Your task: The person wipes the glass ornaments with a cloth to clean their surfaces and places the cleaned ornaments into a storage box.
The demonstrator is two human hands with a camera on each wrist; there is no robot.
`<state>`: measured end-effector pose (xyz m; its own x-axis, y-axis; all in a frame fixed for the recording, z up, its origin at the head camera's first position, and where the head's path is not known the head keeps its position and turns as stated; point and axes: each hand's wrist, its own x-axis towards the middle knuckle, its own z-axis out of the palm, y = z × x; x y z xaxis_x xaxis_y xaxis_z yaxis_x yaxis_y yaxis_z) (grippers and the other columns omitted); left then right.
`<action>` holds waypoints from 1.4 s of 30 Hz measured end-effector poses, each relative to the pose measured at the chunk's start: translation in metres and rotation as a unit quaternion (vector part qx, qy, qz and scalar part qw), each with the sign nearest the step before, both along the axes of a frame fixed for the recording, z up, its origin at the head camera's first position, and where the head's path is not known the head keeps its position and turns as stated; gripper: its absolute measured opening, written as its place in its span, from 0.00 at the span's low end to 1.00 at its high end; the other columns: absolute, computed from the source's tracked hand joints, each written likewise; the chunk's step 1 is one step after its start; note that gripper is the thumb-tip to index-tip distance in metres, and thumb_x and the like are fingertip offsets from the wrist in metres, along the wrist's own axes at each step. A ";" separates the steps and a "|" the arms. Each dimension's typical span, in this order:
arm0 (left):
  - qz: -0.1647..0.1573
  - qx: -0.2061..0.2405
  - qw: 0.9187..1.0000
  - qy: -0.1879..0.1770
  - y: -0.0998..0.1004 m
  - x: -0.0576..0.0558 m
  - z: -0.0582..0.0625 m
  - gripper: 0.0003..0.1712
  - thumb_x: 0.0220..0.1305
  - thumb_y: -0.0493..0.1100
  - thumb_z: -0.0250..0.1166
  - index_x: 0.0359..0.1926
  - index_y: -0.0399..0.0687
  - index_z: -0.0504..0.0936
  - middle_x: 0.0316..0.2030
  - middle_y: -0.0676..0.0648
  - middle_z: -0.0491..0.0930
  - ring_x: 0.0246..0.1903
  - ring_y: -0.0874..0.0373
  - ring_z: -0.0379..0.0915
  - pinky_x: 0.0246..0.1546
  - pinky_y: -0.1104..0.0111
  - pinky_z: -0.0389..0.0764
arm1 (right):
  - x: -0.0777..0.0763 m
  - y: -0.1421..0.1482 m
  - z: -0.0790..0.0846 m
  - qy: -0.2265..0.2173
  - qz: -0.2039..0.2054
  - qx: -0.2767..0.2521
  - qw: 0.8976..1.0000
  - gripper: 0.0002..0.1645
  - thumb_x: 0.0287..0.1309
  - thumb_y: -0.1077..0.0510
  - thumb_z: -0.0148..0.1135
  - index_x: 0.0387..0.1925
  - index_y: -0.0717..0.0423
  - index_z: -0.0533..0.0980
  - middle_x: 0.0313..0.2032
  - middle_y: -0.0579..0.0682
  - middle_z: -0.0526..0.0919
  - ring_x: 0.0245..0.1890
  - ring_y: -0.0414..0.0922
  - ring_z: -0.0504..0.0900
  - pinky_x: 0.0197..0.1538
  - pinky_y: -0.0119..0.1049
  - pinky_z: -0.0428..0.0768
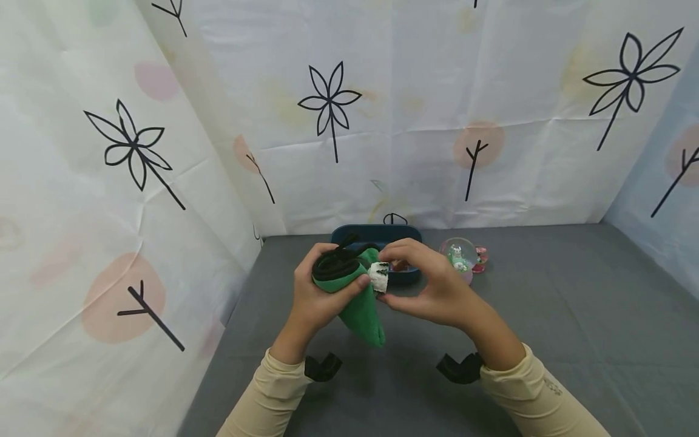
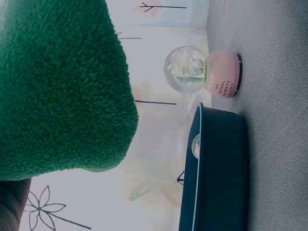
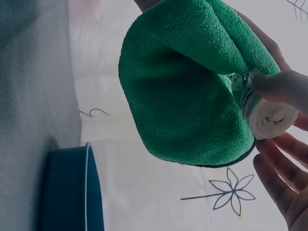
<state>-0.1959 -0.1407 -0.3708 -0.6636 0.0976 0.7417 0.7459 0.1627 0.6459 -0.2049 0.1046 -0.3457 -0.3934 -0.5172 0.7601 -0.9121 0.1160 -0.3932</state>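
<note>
Nearest to you, at the bottom of the frame, your pale sleeves (image 1: 559, 403) angle inward, with a black wrist mount (image 1: 324, 368) jutting out beside each cuff. Up to the middle we go: your left hand (image 1: 317, 300) is curled round the green cloth (image 1: 363, 321), a bunched handful with dark cord (image 1: 335, 264) coiled at its top and a loose end hanging below the fingers. And there, poking out of the cloth on its right side, is the white-based object (image 1: 380, 279), your left thumb tip close against it. Your right hand (image 1: 431, 279) meets it from the right, index finger along the top, thumb at the lower edge, pinching the base between them; the right wrist view shows its pale underside, with the upper part tucked toward the cloth. Just past your hands, the dark blue tray (image 1: 377, 230) sits at centre, partly hidden, a clear dome (image 2: 196, 146) peeking over its rim in the left wrist view. Right of the tray stands a pink-based snow globe (image 1: 457, 260), a reddish-pink item (image 1: 481, 259) just beside it, both on the grey tabletop (image 1: 557, 291). Behind everything rises the leaf-patterned backdrop (image 1: 404, 176).
</note>
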 end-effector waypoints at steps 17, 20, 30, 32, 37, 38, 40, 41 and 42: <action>-0.015 -0.010 1.000 0.011 0.000 -0.002 0.000 0.34 0.59 0.60 0.80 0.55 0.44 0.80 0.47 0.41 0.87 0.46 0.55 0.87 0.47 0.64 0.90 | 0.003 0.004 0.003 -0.067 -0.024 -0.020 0.997 0.39 0.50 0.71 0.79 0.64 0.59 0.74 0.49 0.54 0.87 0.45 0.48 0.92 0.47 0.42 0.91; -0.012 -0.005 1.000 0.004 0.000 -0.001 0.000 0.34 0.59 0.60 0.81 0.56 0.44 0.80 0.48 0.42 0.87 0.46 0.55 0.87 0.47 0.64 0.89 | 0.003 0.006 0.003 -0.056 -0.040 -0.036 0.997 0.39 0.48 0.72 0.78 0.63 0.59 0.74 0.50 0.57 0.86 0.46 0.50 0.91 0.44 0.39 0.91; -0.001 0.007 1.000 0.001 -0.001 0.000 0.002 0.35 0.58 0.62 0.81 0.55 0.43 0.80 0.48 0.41 0.87 0.45 0.55 0.87 0.47 0.65 0.89 | 0.004 0.009 0.003 -0.085 -0.046 -0.065 0.993 0.34 0.54 0.76 0.71 0.63 0.66 0.71 0.52 0.60 0.80 0.46 0.37 0.88 0.34 0.27 0.87; -0.003 0.008 1.000 0.001 -0.001 0.000 0.002 0.35 0.58 0.61 0.81 0.55 0.44 0.80 0.47 0.41 0.87 0.45 0.55 0.87 0.47 0.65 0.89 | 0.004 0.008 0.004 -0.093 -0.039 -0.065 0.993 0.34 0.56 0.76 0.69 0.64 0.65 0.70 0.52 0.60 0.79 0.44 0.36 0.88 0.30 0.28 0.85; -0.007 0.008 1.000 -0.001 -0.001 0.000 0.002 0.34 0.58 0.58 0.82 0.56 0.44 0.80 0.48 0.41 0.87 0.45 0.55 0.87 0.47 0.64 0.89 | 0.005 0.008 0.003 -0.115 -0.045 -0.050 0.991 0.32 0.61 0.74 0.65 0.65 0.63 0.68 0.52 0.56 0.74 0.31 0.36 0.83 0.27 0.29 0.82; -0.008 0.008 1.000 -0.002 -0.001 0.000 0.002 0.34 0.58 0.58 0.82 0.56 0.44 0.80 0.48 0.41 0.87 0.45 0.55 0.87 0.47 0.64 0.89 | 0.005 0.008 0.003 -0.119 -0.046 -0.048 0.991 0.32 0.62 0.73 0.65 0.66 0.63 0.67 0.52 0.56 0.73 0.30 0.36 0.82 0.27 0.30 0.82; -0.010 0.007 1.000 -0.003 -0.001 0.000 0.002 0.33 0.58 0.57 0.82 0.56 0.45 0.80 0.48 0.41 0.87 0.45 0.55 0.87 0.47 0.64 0.89 | 0.005 0.008 0.003 -0.129 -0.049 -0.046 0.989 0.33 0.62 0.73 0.66 0.67 0.63 0.66 0.52 0.56 0.72 0.30 0.36 0.82 0.28 0.30 0.83; -0.011 0.006 1.000 -0.003 -0.001 0.000 0.002 0.33 0.58 0.57 0.82 0.56 0.45 0.80 0.48 0.41 0.87 0.45 0.55 0.87 0.46 0.64 0.89 | 0.006 0.008 0.003 -0.132 -0.050 -0.047 0.989 0.35 0.61 0.73 0.67 0.67 0.63 0.65 0.52 0.56 0.71 0.32 0.37 0.83 0.29 0.31 0.84; -0.011 0.005 1.000 -0.004 -0.001 0.000 0.002 0.33 0.58 0.57 0.82 0.56 0.45 0.80 0.48 0.42 0.87 0.45 0.55 0.87 0.46 0.64 0.89 | 0.006 0.008 0.003 -0.132 -0.054 -0.047 0.989 0.36 0.61 0.73 0.68 0.67 0.62 0.65 0.53 0.57 0.72 0.36 0.36 0.85 0.30 0.31 0.86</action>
<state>-0.1955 -0.1420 -0.3683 -0.6666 0.1039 0.7381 0.7446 0.1397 0.6528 -0.1993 0.1122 -0.3432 -0.6339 -0.3936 0.6658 -0.7602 0.1582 -0.6302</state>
